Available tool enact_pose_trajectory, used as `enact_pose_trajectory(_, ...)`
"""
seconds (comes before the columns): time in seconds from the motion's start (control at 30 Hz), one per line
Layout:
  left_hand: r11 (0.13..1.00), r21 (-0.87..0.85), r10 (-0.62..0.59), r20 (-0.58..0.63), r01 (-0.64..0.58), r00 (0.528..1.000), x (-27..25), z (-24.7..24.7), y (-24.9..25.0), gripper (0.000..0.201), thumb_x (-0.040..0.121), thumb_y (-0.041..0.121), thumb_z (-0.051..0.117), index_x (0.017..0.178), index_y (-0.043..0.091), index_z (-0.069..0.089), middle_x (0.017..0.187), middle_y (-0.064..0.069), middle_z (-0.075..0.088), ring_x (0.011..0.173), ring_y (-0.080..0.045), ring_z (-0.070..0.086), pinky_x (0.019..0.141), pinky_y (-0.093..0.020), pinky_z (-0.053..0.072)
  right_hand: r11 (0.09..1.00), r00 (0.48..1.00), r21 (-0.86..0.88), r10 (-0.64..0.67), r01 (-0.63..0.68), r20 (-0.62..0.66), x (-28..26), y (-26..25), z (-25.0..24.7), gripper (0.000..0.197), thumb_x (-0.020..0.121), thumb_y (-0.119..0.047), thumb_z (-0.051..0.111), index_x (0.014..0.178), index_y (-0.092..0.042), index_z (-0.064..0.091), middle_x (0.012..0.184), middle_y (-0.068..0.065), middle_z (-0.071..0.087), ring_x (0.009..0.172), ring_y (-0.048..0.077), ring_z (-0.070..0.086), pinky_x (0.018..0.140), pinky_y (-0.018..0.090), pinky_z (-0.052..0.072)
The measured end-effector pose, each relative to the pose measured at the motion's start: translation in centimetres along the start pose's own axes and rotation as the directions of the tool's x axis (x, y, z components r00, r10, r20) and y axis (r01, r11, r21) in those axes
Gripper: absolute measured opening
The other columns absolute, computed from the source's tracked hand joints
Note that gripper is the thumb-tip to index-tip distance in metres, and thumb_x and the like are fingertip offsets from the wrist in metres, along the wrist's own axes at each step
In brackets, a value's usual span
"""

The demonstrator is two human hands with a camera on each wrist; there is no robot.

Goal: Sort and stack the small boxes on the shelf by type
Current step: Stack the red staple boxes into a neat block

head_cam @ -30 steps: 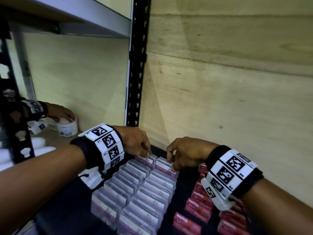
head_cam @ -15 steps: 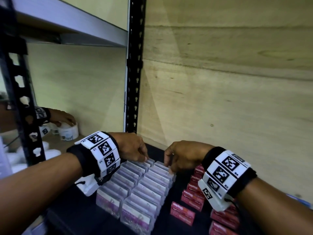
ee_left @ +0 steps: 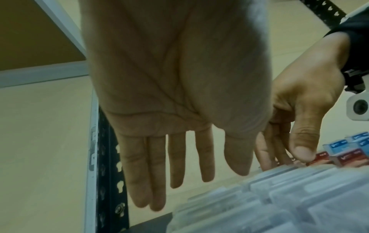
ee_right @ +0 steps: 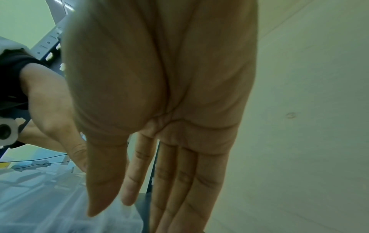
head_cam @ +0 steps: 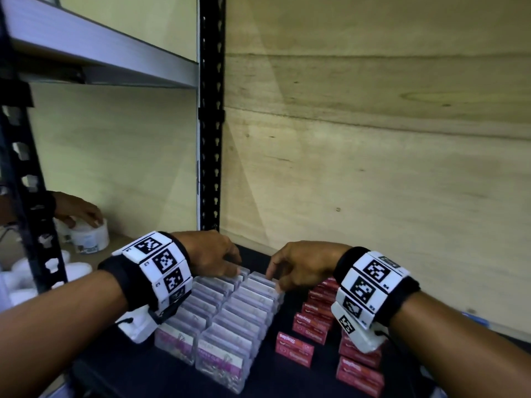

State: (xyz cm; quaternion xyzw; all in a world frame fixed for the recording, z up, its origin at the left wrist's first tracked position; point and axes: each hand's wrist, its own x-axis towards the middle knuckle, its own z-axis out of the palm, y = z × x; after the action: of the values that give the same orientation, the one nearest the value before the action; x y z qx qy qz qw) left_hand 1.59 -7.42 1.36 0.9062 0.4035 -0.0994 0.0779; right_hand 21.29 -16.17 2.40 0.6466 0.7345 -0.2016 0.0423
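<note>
**Inspector:** Fingers first. Left hand?

**Assistant:** The left hand (head_cam: pixel 214 254) has its fingers (ee_left: pixel 177 159) straight and slack, holding nothing. They reach over the far end of the left row of clear boxes (head_cam: pixel 218 311); the head view suggests the tips rest on the rearmost box tops, but contact cannot be confirmed.

**Inspector:** Right hand?

**Assistant:** The right hand (head_cam: pixel 301 265) also has its fingers (ee_right: pixel 179 181) extended and close together, nothing gripped. They point down at the far end of the right row of clear boxes, thumb toward the row's outer edge. Whether they touch is not certain.

**Inspector:** Location of the goods?

**Assistant:** The clear boxes with purple labels stand in two adjoining rows on the dark shelf (head_cam: pixel 264 377), running from the front edge toward the wooden back panel (head_cam: pixel 373 168). Just right of them, red boxes (head_cam: pixel 310 326) stand in their own rows, partly under the right wrist. The left wrist view shows blue boxes (ee_left: pixel 339 146) behind the red ones.

**Inspector:** Surroundings?

**Assistant:** A black perforated upright (head_cam: pixel 211 124) stands behind the left hand. In the bay beyond it, another person's hand (head_cam: pixel 77 209) rests on a white tub (head_cam: pixel 89 237).
</note>
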Motion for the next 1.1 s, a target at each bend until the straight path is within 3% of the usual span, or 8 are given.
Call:
enact_pose_trajectory(0.13,0.996,0.067,0.062,-0.110,-0.055,0.992,-1.3,-0.4,1.9,0.033,0.091,0.054,0.054,0.113,0.033,0.064,0.112,0.012,0.064,0.100,-0.011,0.060,0.089,-0.036,0.053,1.000,0.998,-0.023,0.019,-0.021,-0.055,-2.5,0.9,-0.3,0.034,0.092,-0.035,0.067,0.124,-0.024,0.064,0.117,-0.006,0.066,0.101,0.011,0.058,0.091,0.028,0.045)
enact_pose_trajectory(0.23,0.984,0.121,0.151,-0.152,-0.133,0.977,-2.5,-0.5,4.6,0.029,0.089,0.055,0.053,0.104,0.033,0.064,0.101,0.013,0.062,0.093,-0.011,0.060,0.083,-0.037,0.054,0.996,0.993,-0.023,0.079,-0.081,-0.084,-5.1,2.1,-0.4,0.027,0.089,-0.039,0.069,0.113,-0.025,0.069,0.101,-0.011,0.067,0.092,0.009,0.061,0.088,0.029,0.048)
enact_pose_trajectory(0.33,0.960,0.179,0.238,-0.110,-0.216,0.965,-3.7,-0.4,7.9,0.032,0.091,0.054,0.052,0.111,0.031,0.063,0.104,0.011,0.061,0.096,-0.012,0.058,0.084,-0.035,0.052,0.990,0.989,0.015,0.138,-0.138,-0.042,-7.4,3.1,0.0,0.022,0.088,-0.037,0.071,0.104,-0.022,0.071,0.096,-0.006,0.073,0.084,0.009,0.066,0.076,0.024,0.049)
enact_pose_trajectory(0.53,0.912,0.280,0.301,0.035,-0.299,0.953,-4.5,1.2,12.8,0.030,0.089,0.045,0.062,0.112,0.026,0.062,0.105,0.005,0.062,0.095,-0.018,0.059,0.081,-0.036,0.052,0.979,0.977,0.027,0.197,-0.200,0.079,-10.8,3.6,2.1,0.021,0.088,-0.026,0.072,0.104,-0.012,0.073,0.082,-0.009,0.073,0.070,0.006,0.063,0.074,0.025,0.053)
enact_pose_trajectory(0.63,0.902,0.336,0.265,0.070,-0.273,0.962,-4.6,1.9,14.5,0.030,0.087,0.038,0.067,0.114,0.025,0.061,0.107,0.002,0.060,0.093,-0.021,0.059,0.072,-0.032,0.047,0.974,0.971,-0.025,0.228,-0.227,0.068,-12.0,3.2,3.1,0.025,0.085,-0.033,0.075,0.105,-0.017,0.072,0.082,-0.008,0.069,0.070,0.008,0.062,0.075,0.026,0.051)
enact_pose_trajectory(0.73,0.897,0.380,0.199,0.110,-0.226,0.974,-4.7,2.3,15.6,0.042,0.087,0.031,0.069,0.127,0.024,0.057,0.121,-0.002,0.057,0.105,-0.024,0.059,0.078,-0.034,0.047,0.963,0.964,-0.098,0.259,-0.252,0.057,-12.6,2.7,4.2,0.026,0.083,-0.036,0.076,0.104,-0.021,0.073,0.093,-0.004,0.072,0.074,0.009,0.060,0.070,0.025,0.050)
enact_pose_trajectory(0.93,0.864,0.459,0.179,0.108,-0.209,0.978,-4.7,3.6,16.5,0.042,0.089,0.018,0.067,0.130,0.015,0.057,0.126,-0.010,0.057,0.111,-0.030,0.059,0.078,-0.034,0.046,0.932,0.962,-0.243,0.271,-0.269,-0.025,-12.9,1.9,6.4,0.023,0.092,-0.017,0.066,0.114,-0.011,0.069,0.113,0.004,0.069,0.089,0.016,0.057,0.073,0.027,0.044)
enact_pose_trajectory(1.1,0.867,0.445,0.213,0.078,-0.225,0.974,-6.0,3.9,16.7,0.036,0.092,0.022,0.063,0.127,0.020,0.058,0.124,-0.006,0.057,0.110,-0.028,0.059,0.074,-0.033,0.044,0.910,0.952,-0.285,0.302,-0.302,-0.047,-14.0,1.2,7.0,0.021,0.094,-0.016,0.057,0.110,-0.009,0.070,0.112,0.007,0.070,0.100,0.024,0.067,0.076,0.031,0.053)
